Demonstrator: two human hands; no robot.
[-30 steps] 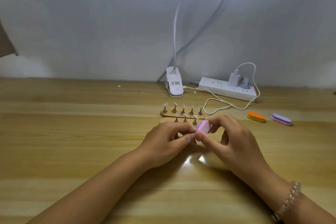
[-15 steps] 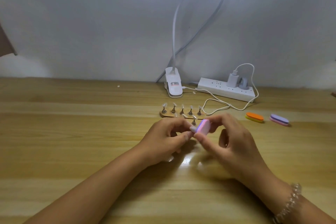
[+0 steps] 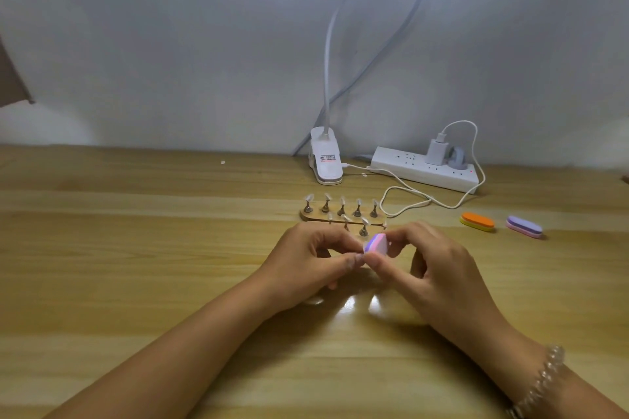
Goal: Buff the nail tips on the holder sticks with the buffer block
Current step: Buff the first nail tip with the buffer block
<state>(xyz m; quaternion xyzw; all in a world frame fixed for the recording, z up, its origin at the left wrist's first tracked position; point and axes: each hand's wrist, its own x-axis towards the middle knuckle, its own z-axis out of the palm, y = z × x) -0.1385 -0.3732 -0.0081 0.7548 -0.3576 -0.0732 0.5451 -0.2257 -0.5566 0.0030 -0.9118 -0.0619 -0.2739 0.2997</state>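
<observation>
Left hand (image 3: 315, 257) pinches a holder stick, largely hidden, over the counter (image 3: 136, 282). Immediately to its right, touching at the fingertips, the right hand (image 3: 422, 262) grips the buffer block (image 3: 375, 243), long axis tilted up-right.

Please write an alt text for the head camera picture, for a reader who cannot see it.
Over a wooden table, the right hand presses a pink buffer block against something small pinched in the left hand. Behind stands a wooden holder of nail tips on sticks; two spare buffers lie to the right.
</observation>
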